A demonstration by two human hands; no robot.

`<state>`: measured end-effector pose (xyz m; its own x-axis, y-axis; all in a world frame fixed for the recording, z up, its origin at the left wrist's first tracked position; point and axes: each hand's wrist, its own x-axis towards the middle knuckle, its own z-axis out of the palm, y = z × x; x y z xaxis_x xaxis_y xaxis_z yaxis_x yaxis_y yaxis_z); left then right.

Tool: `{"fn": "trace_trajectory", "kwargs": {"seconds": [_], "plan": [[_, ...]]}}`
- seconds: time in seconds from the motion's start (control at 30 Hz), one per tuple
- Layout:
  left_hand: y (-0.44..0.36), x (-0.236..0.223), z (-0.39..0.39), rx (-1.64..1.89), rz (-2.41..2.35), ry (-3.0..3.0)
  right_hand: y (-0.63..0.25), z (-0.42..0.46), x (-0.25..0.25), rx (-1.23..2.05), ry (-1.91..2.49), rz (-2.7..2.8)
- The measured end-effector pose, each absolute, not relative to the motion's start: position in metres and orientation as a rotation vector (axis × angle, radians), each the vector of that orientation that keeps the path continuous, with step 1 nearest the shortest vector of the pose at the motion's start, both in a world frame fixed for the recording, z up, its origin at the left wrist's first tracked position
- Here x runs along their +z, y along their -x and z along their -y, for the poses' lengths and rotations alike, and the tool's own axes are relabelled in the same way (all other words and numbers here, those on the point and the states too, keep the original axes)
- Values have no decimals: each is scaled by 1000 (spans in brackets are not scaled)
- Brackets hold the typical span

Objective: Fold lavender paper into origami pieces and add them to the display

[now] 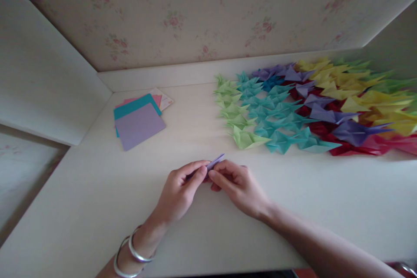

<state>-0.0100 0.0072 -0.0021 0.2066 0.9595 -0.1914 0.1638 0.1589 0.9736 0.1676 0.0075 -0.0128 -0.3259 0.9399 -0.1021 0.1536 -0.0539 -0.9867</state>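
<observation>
Between my two hands is a small folded piece of purple paper (215,162), narrow, with one pointed end sticking up to the right. My left hand (184,184) pinches it from the left between thumb and fingers. From the other side my right hand (236,184) grips it, thumb in front and fingers curled behind. Most of the paper is hidden by the fingers. Both hands are just above the white tabletop, in front of the folded paper cranes.
Rows of folded paper cranes (282,139) in green, teal, purple, red and yellow fill the back right of the white table (202,239). A stack of paper sheets (140,128), purple on top, lies at the back left. Behind stands a flowered wall (182,4); a white panel (42,61) borders the left.
</observation>
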Motion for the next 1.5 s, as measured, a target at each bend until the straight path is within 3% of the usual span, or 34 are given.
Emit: {"fn": "trace_trajectory", "kwargs": {"seconds": [0.63,1.0,1.3,1.5], "plan": [[12,3,-8,788,-1012,-1070,-173,-8,-12,1403,1208,1476],[4,-7,0,875,-1239,-1899,-171,-2,-16,1154,1177,1779],[15,0,-5,938,-1280,-1399,-172,-1,-15,1064,1096,1680],[12,0,-5,998,-1153,-1077,-169,-3,-26,1232,1076,1356]]}}
